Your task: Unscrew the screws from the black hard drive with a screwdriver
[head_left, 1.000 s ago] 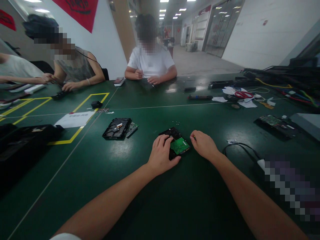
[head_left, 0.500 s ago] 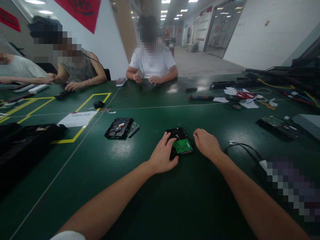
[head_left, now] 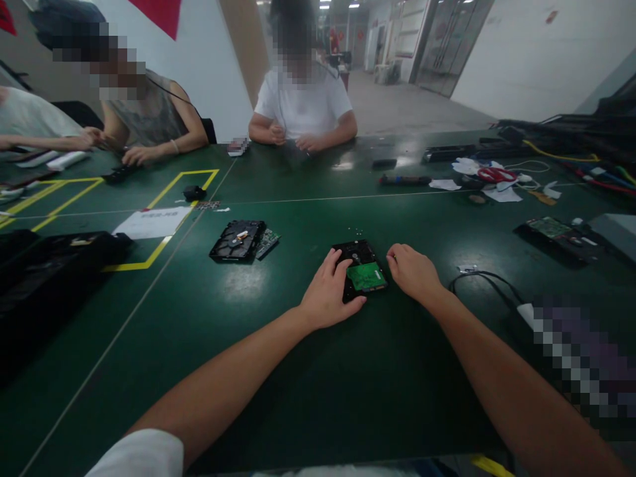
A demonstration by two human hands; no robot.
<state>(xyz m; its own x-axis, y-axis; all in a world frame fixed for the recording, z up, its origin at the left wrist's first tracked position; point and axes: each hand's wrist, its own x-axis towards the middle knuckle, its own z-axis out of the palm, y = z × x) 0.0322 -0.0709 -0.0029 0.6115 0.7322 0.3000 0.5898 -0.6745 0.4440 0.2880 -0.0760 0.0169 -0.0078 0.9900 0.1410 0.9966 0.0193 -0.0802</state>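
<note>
1. On the green table point(head_left: 258, 397), between the two hands, the black hard drive point(head_left: 361, 250) lies flat, a green circuit board point(head_left: 366, 277) facing up on its near part.
2. The left hand point(head_left: 330, 295) is spread over the drive's left side, fingers touching it and thumb reaching along the near end.
3. The right hand point(head_left: 413, 270) hovers or rests just beside the drive's right edge, fingers curled together; I cannot tell whether they pinch anything.
4. The drive could slide or turn if the right hand pushed harder than the left steadies it.
5. Tiny pale bits point(head_left: 357, 231), perhaps screws, lie loose just past the drive's far end; a brush of the fingers or a knock to the table could scatter them.
6. Of containers, the large black case point(head_left: 59, 278) at the left seems hollow, but its inside is too dark to read.
7. A grey box point(head_left: 616, 233) sits at the right edge, partly cut off, contents not visible.
</note>
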